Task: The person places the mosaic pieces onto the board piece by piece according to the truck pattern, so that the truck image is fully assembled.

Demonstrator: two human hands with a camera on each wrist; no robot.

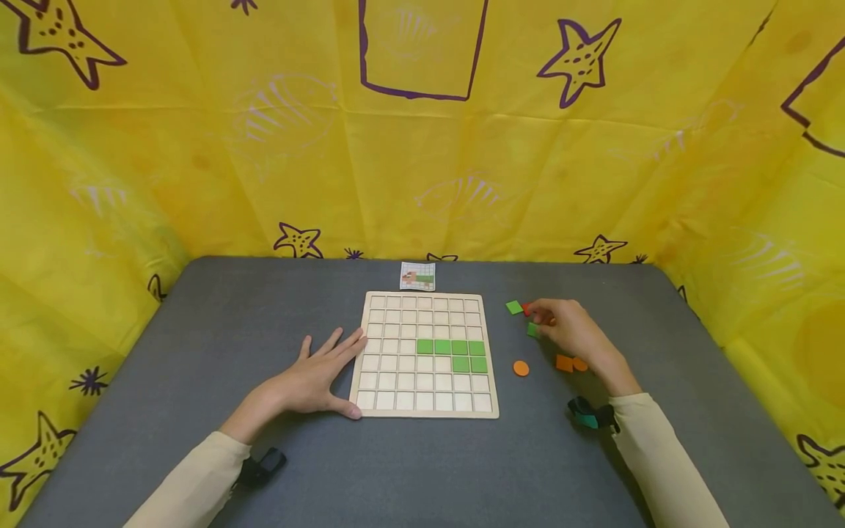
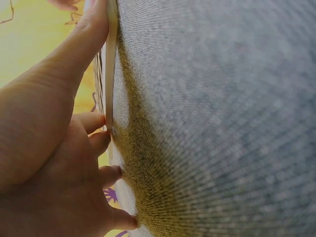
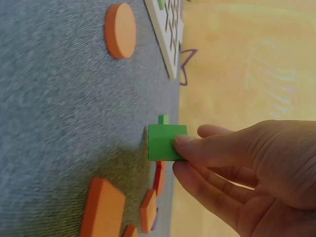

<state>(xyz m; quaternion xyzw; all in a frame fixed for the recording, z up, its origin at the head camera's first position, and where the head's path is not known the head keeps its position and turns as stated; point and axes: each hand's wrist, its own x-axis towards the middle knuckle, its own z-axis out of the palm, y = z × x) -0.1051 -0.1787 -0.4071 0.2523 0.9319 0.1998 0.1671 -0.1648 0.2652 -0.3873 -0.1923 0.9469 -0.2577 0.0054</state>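
Observation:
Between the thumb and fingers of my right hand [image 1: 564, 326] is a green square tile [image 3: 165, 142], pinched at its edge on the right of the table. Another green tile [image 1: 514, 308] and a red piece [image 1: 527, 309] lie just beyond those fingertips. My left hand [image 1: 313, 378] is spread at the left edge of a wooden grid board [image 1: 396, 381], with thumb and fingertips right at its rim. Several green tiles [image 1: 460, 347] sit in the board's cells, a row with a shorter row under its right end.
An orange disc [image 1: 521, 369] lies right of the board. Nearer my right wrist are an orange square tile [image 1: 564, 363] and an orange round piece [image 1: 580, 364]. Behind the board is a small picture card [image 1: 417, 276] with a grid pattern. A yellow curtain [image 1: 422, 147] hangs around the table.

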